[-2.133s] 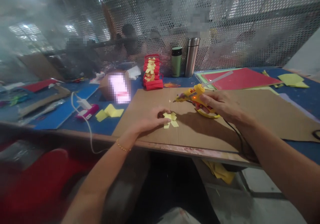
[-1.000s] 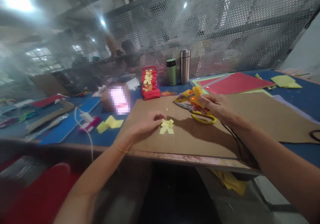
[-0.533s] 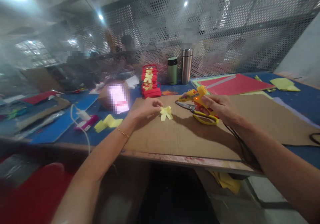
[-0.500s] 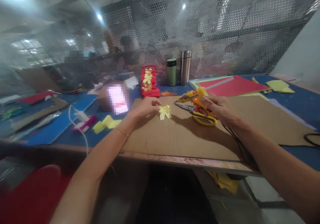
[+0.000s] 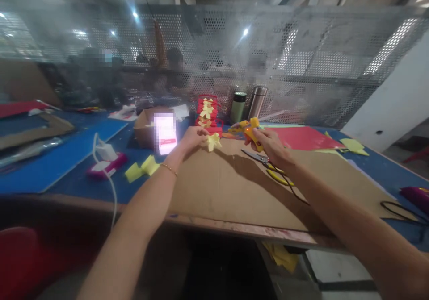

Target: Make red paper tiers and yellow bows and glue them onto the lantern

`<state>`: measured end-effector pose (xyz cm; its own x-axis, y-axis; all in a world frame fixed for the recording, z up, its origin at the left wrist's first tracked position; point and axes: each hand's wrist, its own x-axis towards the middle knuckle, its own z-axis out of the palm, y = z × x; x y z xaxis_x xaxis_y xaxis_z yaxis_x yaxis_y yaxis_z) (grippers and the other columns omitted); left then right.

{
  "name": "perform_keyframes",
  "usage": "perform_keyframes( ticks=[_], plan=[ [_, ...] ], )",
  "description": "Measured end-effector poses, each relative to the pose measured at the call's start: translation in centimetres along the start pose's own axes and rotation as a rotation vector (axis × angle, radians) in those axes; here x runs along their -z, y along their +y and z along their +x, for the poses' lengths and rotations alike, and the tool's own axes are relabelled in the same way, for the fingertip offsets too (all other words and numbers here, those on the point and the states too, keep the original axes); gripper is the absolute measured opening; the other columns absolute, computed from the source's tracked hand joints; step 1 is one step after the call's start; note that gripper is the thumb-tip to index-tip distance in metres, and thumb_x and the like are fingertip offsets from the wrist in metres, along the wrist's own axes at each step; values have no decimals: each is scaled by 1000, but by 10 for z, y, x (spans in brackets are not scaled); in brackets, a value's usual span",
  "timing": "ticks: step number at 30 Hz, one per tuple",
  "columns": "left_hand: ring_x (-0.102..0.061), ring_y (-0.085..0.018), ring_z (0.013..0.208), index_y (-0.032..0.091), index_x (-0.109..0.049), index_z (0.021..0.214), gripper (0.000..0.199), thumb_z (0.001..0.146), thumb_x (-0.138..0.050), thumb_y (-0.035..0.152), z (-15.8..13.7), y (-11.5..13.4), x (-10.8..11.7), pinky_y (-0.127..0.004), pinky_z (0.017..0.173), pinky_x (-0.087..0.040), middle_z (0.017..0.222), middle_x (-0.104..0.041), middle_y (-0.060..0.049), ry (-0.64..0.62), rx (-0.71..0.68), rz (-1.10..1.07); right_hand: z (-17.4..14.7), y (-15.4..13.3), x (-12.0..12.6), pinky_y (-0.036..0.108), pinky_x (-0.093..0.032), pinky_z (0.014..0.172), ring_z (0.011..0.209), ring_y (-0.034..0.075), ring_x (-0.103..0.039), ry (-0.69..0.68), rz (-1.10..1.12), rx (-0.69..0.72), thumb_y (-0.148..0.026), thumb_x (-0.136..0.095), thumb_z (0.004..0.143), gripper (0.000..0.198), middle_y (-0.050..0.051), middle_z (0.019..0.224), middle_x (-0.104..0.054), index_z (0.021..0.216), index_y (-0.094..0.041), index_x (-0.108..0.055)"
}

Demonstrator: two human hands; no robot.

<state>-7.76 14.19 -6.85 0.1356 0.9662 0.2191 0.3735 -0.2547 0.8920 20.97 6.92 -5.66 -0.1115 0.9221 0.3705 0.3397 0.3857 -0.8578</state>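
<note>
While the left hand (image 5: 195,138) pinches the flower (image 5: 213,142) in nearly closed fingers near the far edge of the cardboard (image 5: 217,188), the red stack (image 5: 216,131) at the flower's twelve o'clock, the right hand (image 5: 271,144) wraps its fingers round the glue gun (image 5: 250,133) at three, scissors (image 5: 257,156) at four.

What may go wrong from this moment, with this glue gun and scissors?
The glue gun in the right hand points toward the left hand, which holds a yellow paper flower; if hot, it might burn that hand. The gun's cord crosses the scissors in this view, so it might drag them.
</note>
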Motion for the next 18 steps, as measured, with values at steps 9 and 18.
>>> perform_keyframes(
  ticks=[9,18],
  plan=[
    [-60,-9,58,10,-72,82,19,82,-65,-8,2,-5,-7,-24,64,-52,66,-65,0,31,104,-177,48,25,-49,31,-35,49,50,14,-47,46,96,3,-94,-56,78,75,6,61,-63,68,-21,-65],
    [-61,-9,54,10,-70,83,19,83,-65,-8,0,-13,-16,-26,63,-53,62,-64,1,15,152,-227,42,40,-45,31,-43,53,56,16,-56,10,60,-2,-93,-56,79,74,9,69,-69,72,-20,-67]
  ],
)
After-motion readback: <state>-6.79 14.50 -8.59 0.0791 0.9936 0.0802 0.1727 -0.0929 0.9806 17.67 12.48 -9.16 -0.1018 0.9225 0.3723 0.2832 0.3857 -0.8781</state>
